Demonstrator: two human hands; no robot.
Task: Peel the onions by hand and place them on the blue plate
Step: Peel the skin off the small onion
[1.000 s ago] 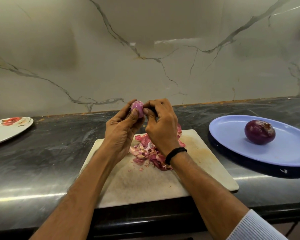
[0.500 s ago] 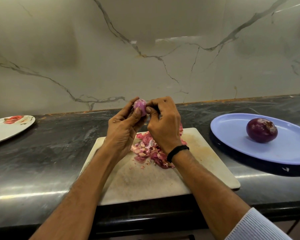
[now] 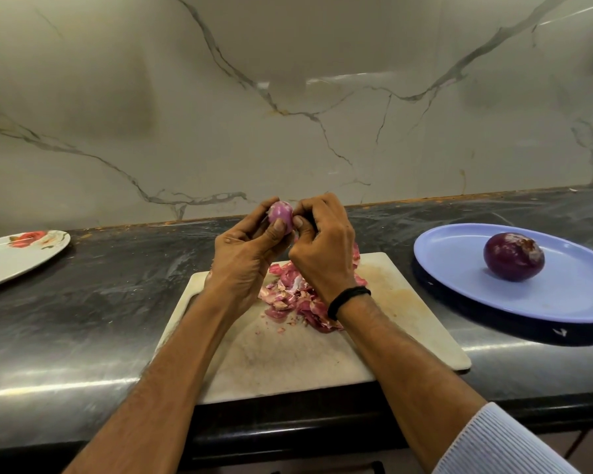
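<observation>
Cutting board (image 3: 408,302) centred on counter (image 3: 83,319).
Peels (image 3: 288,295) heaped on board; onion (image 3: 513,256) on right plate (image 3: 579,295); left plate (image 3: 0,265) well apart.

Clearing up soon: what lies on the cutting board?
A pile of pink onion skins lies on the cutting board. The right hand and left hand, gripping a small onion above it, cover the pile's far part; what's there is hidden.
</observation>
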